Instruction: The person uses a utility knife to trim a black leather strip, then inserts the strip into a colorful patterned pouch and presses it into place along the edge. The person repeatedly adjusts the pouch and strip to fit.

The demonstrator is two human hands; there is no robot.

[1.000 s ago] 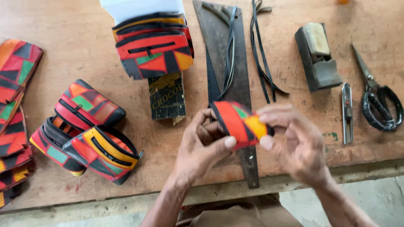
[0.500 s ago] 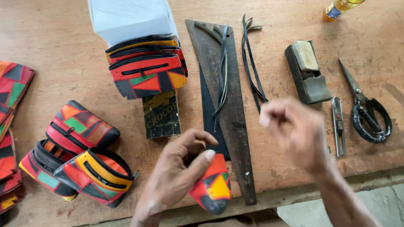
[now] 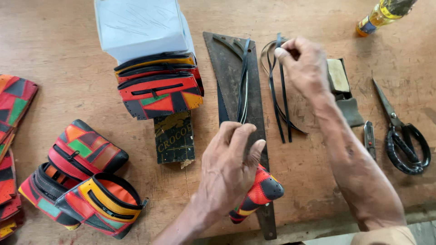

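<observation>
Head view shows our left hand [image 3: 229, 170] curled around a red, black and yellow patchwork pouch [image 3: 260, 193], pressing it down on the workbench [image 3: 59, 54] so it stays put. Our right hand [image 3: 305, 66] reaches up and away, fingertips pinched on the thin black strips [image 3: 278, 97] lying just beyond the left hand. A dark triangular metal plate [image 3: 229, 63] runs under the left hand, serving as a firm base. Scissors [image 3: 404, 136] lie to the right of our forearm, and finished pouches [image 3: 86, 181] are stacked left of the left hand.
</observation>
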